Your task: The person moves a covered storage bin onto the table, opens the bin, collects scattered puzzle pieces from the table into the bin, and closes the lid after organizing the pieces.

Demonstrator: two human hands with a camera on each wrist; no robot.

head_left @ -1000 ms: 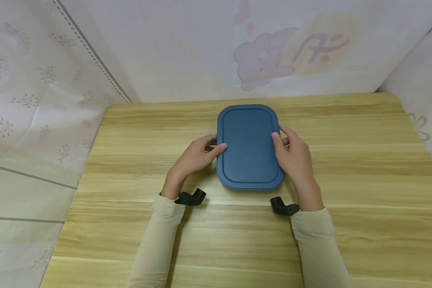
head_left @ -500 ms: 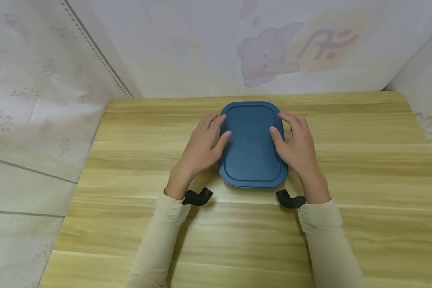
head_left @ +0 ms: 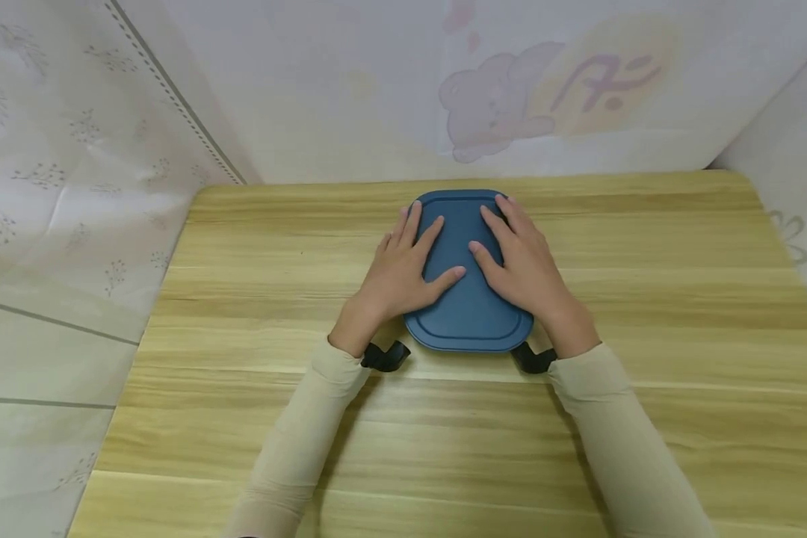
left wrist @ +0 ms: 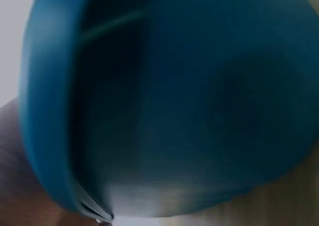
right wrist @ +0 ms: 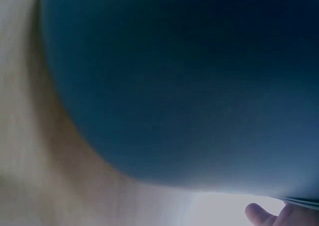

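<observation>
Blue lidded box (head_left: 469,314) under two flat hands on a wooden table (head_left: 645,299).

One box, two hands: the left hand (head_left: 403,273) and the right hand (head_left: 521,265) lie palm-down on the lid, fingers straight and spread, gripping nothing. The box sits toward the table's far middle, its long axis running from the person toward the wall. Both wrist views (blurred, very close) show little beyond blue plastic (left wrist: 189,111); a fingertip (right wrist: 259,215) peeks in at one lower edge.

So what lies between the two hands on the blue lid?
Head view: only a bare strip of the blue lid shows between the left hand and right hand; both lie flat on it.
</observation>
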